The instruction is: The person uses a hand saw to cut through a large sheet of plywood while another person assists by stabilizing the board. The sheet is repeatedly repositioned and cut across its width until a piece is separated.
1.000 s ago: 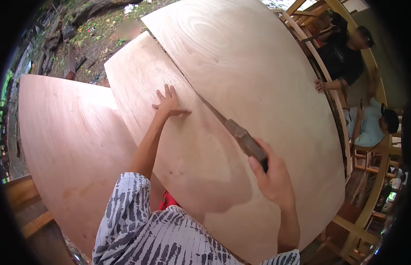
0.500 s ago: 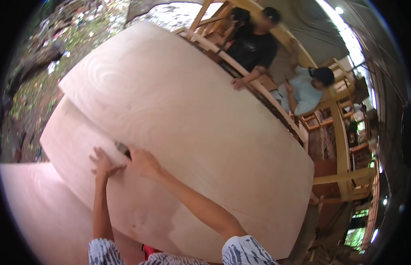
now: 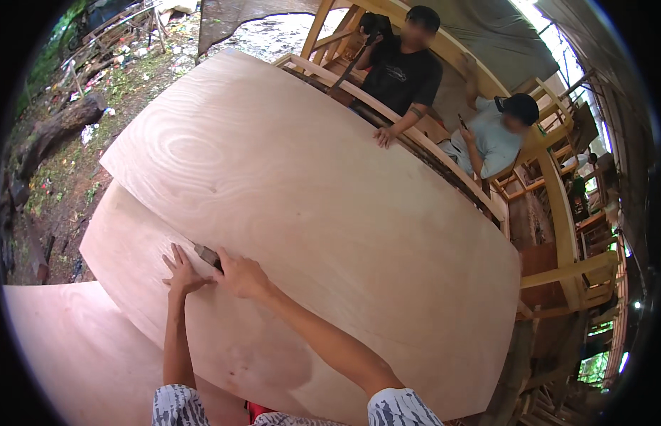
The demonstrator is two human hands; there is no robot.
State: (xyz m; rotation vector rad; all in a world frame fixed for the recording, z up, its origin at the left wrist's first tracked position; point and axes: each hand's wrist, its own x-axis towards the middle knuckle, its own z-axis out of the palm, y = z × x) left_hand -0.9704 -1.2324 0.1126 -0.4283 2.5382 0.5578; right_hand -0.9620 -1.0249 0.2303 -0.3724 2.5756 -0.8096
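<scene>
My right hand (image 3: 244,275) is closed round the dark handle of a short hand tool (image 3: 209,255) with a blocky grey head; its exact kind I cannot make out. The tool rests on a large pale plywood sheet (image 3: 330,234), at the lower end of a straight seam or edge running from the sheet's far left side. My left hand (image 3: 184,274) lies on the wood just left of the tool, fingers spread, holding nothing. Its thumb side is close to my right hand.
Another plywood sheet (image 3: 67,334) lies lower left. A person in a black shirt (image 3: 403,74) rests a hand on the far edge; a second person in a light shirt (image 3: 497,138) sits beside. Wooden frames (image 3: 568,234) stand right. A log (image 3: 60,131) lies on littered ground.
The view has shifted, so the sheet and both hands appear slightly lower and to the right. My right hand still grips the tool, and the left stays spread beside it.
</scene>
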